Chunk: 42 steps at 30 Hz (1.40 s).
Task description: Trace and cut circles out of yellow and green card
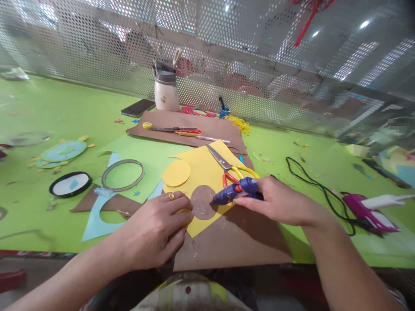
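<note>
Right hand (279, 201) grips blue glue gun (236, 192), nozzle on brown paper disc (202, 202); left hand (158, 231) fingers flat, pinning yellow sheet (207, 172) beside it. Keep the nozzle low, bead thin.

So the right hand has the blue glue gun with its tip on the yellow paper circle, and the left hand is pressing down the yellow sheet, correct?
Not quite. In the head view the right hand holds the blue glue gun with its tip at the brown circle, not the yellow circle, which lies untouched further back. The left hand does press on the yellow sheet.
</note>
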{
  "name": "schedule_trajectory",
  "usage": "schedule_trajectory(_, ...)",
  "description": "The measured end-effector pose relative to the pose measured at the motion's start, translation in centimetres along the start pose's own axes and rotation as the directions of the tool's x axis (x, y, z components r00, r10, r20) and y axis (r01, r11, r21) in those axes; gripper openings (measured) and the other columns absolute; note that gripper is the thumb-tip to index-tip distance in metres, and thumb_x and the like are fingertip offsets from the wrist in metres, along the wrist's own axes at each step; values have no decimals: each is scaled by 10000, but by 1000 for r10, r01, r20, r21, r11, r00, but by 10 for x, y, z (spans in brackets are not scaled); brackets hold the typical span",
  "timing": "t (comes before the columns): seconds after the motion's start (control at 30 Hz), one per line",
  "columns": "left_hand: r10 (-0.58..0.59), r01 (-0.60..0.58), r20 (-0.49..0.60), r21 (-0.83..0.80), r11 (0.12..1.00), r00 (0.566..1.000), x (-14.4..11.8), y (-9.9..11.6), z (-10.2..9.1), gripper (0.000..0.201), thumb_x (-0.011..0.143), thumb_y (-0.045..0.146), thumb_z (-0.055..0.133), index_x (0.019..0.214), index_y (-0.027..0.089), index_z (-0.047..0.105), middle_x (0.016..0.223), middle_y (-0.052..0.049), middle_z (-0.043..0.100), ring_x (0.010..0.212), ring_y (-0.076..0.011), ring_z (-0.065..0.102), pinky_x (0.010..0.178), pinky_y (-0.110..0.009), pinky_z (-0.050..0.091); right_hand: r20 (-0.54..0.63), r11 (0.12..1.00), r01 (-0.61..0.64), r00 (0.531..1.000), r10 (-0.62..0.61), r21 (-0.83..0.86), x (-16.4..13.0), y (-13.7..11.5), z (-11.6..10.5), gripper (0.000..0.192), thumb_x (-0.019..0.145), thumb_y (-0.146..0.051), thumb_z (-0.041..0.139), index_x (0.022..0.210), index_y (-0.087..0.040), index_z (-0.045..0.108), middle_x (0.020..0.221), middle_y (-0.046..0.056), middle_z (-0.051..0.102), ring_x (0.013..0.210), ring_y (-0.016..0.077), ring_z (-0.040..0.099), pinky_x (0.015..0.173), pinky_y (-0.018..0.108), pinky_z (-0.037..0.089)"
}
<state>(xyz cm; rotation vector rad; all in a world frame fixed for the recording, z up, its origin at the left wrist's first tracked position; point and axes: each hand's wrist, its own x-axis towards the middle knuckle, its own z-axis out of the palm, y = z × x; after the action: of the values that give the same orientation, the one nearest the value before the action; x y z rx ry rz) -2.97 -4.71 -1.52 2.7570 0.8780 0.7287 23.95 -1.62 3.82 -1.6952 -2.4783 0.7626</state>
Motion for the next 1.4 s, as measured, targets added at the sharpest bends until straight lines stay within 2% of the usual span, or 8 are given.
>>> schedule_trajectory(0.27,-10,13,55,-45,999,998,-2,-3,0,286,799,82,485,981,213,663,971,-103,659,914,-242,612,771,-353,516,-111,999,52,992,-51,0,3,-5,4,331,865,-467,569,675,-196,577,597,-7,584,504,120,446,455,226,304)
schedule_trajectory(0.43,-8,11,60,-54,998,998,-1,-2,-1,279,801,85,482,963,217,667,972,-97,656,905,-234,609,765,-345,518,2,997,79,997,-79,-6,-5,9,-9,288,848,-450,602,698,-204,598,600,-17,579,511,126,460,458,228,325)
schedule_trajectory(0.6,-18,23,68,-67,997,998,0,-2,-2,278,803,88,477,964,212,666,966,-98,653,904,-235,601,785,-355,513,-130,942,217,973,-189,257,-6,14,-14,248,868,-409,587,747,-202,649,624,-25,599,543,122,505,489,216,387)
schedule_trajectory(0.73,-20,25,64,-75,997,998,1,-1,-3,273,802,88,463,929,212,671,930,-91,648,871,-224,597,766,-340,512,-438,944,242,891,-123,227,3,30,-17,303,874,-436,562,780,-172,680,733,35,706,620,154,616,569,242,483)
schedule_trajectory(0.93,-10,10,-1,-44,999,1000,1,-1,-2,274,802,90,449,877,211,683,896,-75,643,832,-208,594,739,-317,505,-720,992,-122,687,97,16,37,76,-23,293,908,-346,561,1067,-116,649,892,117,728,808,244,672,719,360,525)
schedule_trajectory(1.03,-7,7,-4,-36,999,1000,1,-2,-2,253,801,92,453,832,208,677,876,-68,639,812,-203,591,731,-309,501,-757,957,-283,638,141,-60,61,102,-25,263,941,-309,575,1153,-155,600,1116,81,656,956,222,651,830,424,535)
schedule_trajectory(1.23,-21,20,-11,-36,999,1000,-1,-3,-2,261,809,68,457,839,209,675,848,-56,634,784,-184,595,718,-275,490,-646,901,-381,746,164,-210,91,135,-20,299,931,-284,601,1197,-149,585,1220,111,605,1016,237,631,850,426,541)
schedule_trajectory(1.4,-40,40,-4,-35,999,999,-4,-5,-1,247,803,65,479,830,206,680,856,-57,643,808,-186,606,744,-267,491,-555,894,-370,812,179,-254,87,147,-23,294,935,-286,594,1201,-161,581,1216,98,608,1007,233,634,839,429,545)
